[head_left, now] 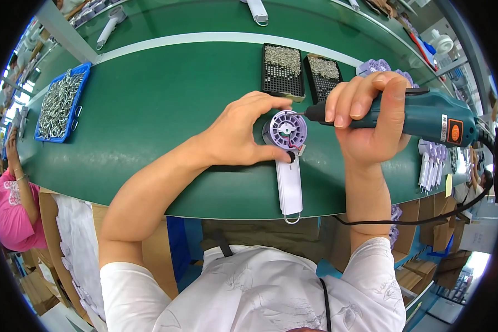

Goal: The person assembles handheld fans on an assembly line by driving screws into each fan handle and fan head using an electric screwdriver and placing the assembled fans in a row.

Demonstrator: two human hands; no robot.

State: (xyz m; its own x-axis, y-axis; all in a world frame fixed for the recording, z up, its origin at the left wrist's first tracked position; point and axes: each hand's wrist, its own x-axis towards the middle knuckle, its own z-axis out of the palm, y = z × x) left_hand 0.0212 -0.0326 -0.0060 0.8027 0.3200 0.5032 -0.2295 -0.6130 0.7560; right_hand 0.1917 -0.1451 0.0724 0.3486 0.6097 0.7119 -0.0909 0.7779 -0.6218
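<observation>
A handheld fan body (290, 185) with a white handle, a wire loop at its lower end and a round lilac housing lies on the green table in front of me. My left hand (235, 130) grips the housing from its left, fingers at the top and thumb low by the handle joint. Small red wires show at that joint. In my right hand (371, 119) is a teal electric screwdriver (434, 113), held level. Its tip points left and meets the upper right rim of the housing; whether a screw sits there is too small to tell.
Two black trays (282, 83) of small screws stand beyond the fan. A blue bin (74, 119) of wire loops is at the far left. Lilac housings (373, 67) and white-handled fan parts (431, 166) lie to the right. The screwdriver's black cord (426, 222) hangs at the right edge.
</observation>
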